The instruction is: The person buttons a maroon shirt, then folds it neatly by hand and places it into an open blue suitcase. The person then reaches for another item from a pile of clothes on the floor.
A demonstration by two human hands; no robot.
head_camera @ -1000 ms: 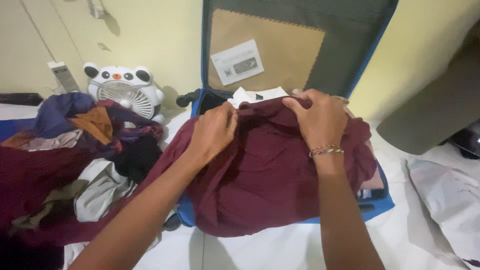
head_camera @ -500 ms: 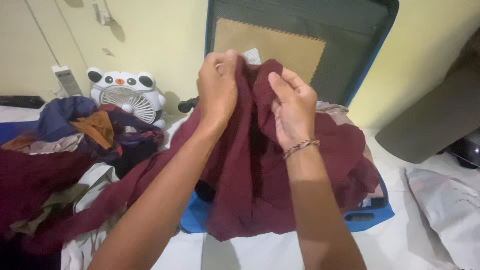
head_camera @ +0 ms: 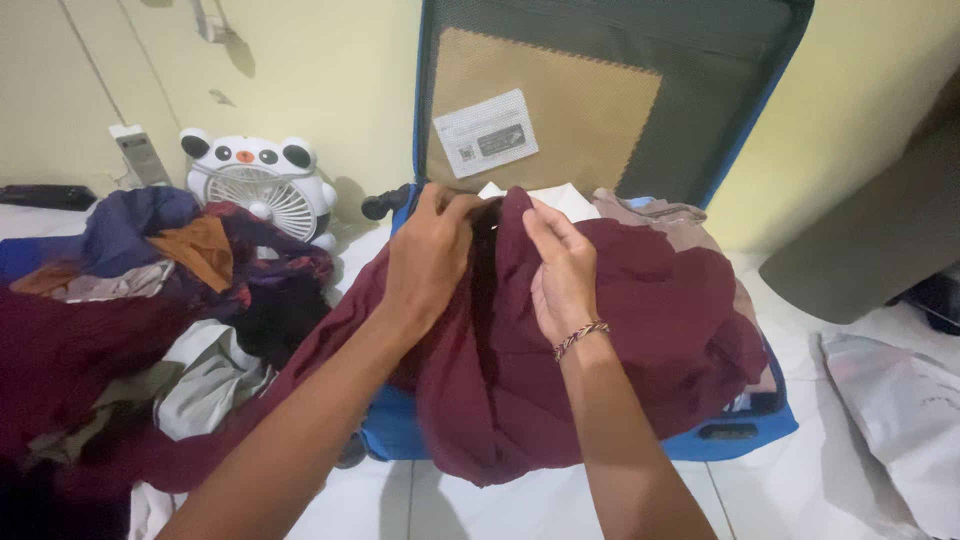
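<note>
I've dropped the bunched maroon cloth garment (head_camera: 600, 340) back toward the open blue suitcase (head_camera: 740, 440), left hand (head_camera: 428, 255) and right hand (head_camera: 562, 268) both pinching its top edge.

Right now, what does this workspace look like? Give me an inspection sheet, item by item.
Surface: white tiled floor.
Job's things: maroon garment draped over an open blue suitcase, lid upright against the wall.
Clutter: pile of mixed clothes at left; panda-faced fan behind it; white plastic bag at right.
Grippers: left hand and right hand, which wears a braided bracelet, both pinch the garment's top edge with the fingers.
Cables: nothing seen.
Surroundings: pale yellow wall; dark grey object at right.
</note>
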